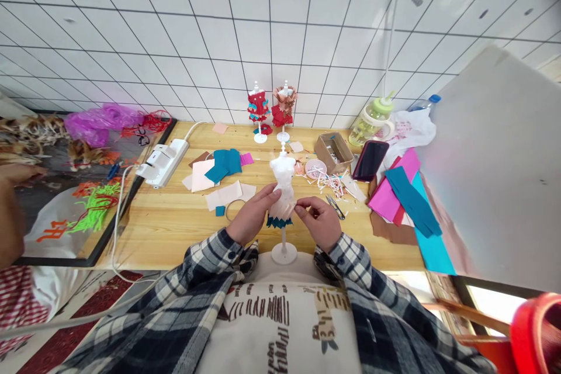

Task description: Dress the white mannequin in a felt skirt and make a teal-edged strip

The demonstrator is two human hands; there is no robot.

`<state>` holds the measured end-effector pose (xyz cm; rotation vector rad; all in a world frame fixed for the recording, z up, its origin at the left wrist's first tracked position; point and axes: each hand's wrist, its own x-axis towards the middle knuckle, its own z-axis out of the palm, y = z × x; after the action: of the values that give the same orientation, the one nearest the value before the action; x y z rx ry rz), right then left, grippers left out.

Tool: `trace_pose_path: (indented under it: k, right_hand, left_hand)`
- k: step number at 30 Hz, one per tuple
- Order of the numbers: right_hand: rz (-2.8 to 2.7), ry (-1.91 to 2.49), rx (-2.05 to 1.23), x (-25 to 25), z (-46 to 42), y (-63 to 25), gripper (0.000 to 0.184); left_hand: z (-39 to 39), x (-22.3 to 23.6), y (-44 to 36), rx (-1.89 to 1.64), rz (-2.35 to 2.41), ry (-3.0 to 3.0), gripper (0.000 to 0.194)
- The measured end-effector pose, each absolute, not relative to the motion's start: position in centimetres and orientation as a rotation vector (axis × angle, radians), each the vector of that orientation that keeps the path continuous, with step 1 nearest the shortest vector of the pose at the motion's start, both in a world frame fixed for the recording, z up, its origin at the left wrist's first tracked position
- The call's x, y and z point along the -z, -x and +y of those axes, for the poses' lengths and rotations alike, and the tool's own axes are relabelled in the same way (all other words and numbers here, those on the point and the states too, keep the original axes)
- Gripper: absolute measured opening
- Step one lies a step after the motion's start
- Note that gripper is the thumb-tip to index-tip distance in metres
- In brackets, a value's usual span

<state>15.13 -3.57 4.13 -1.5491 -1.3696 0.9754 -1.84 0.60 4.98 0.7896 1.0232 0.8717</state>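
Note:
A small white dress form (283, 168) stands upright on its round base (284, 253) at the table's front edge, right before me. Round its hips lies a pale pink pleated strip (283, 208), with a dark teal zigzag-edged frill (279, 222) below. My left hand (253, 214) is closed round the form's left side, thumb across its waist. At the right side, my right hand (319, 221) pinches the end of the pale pink strip between thumb and fingertips. How the strip is fastened cannot be made out.
Two dressed miniature forms (258, 108) stand by the wall. Teal and pale pink fabric pieces (225, 165) lie left, near a power strip (164, 162). Right are thread snips (335, 207), a cardboard box (333, 152), a phone (370, 160) and a bottle (372, 123). Another person's hand (20, 174) shows far left.

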Motion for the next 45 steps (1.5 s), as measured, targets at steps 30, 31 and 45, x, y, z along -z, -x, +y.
trace_pose_path:
  k: [30, 31, 45]
  right_hand:
    - [-1.628, 1.603, -0.852, -6.9, -1.2, -17.9, 0.012]
    - [-1.634, 1.611, -0.848, -6.8, -1.2, -18.0, 0.012]
    - [-1.619, 1.637, -0.844, -6.2, -1.2, -18.7, 0.012]
  left_hand:
    - [1.5, -4.3, 2.9, -0.917, 1.002, -0.823, 0.040]
    - [1.5, -4.2, 2.9, -0.921, 1.017, -0.827, 0.041]
    - [1.5, -3.9, 2.4, -0.857, 1.000, -0.936, 0.047]
